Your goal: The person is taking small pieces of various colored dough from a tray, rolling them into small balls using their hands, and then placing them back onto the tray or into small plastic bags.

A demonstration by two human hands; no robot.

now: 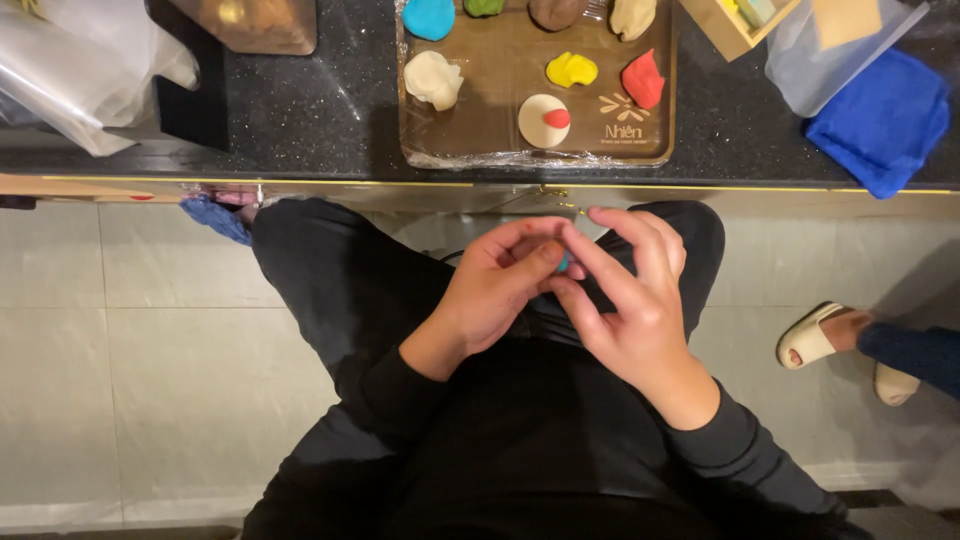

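Two hands meet over a dark-trousered lap: the left hand [490, 290] and right hand [625, 300] pinch a small blue dough bit [563, 262] between fingertips. Above, a black speckled counter [330, 110] carries a brown board [500, 110] of coloured lumps and a blue cloth [885, 120]; pale floor tiles [150, 380] lie below.
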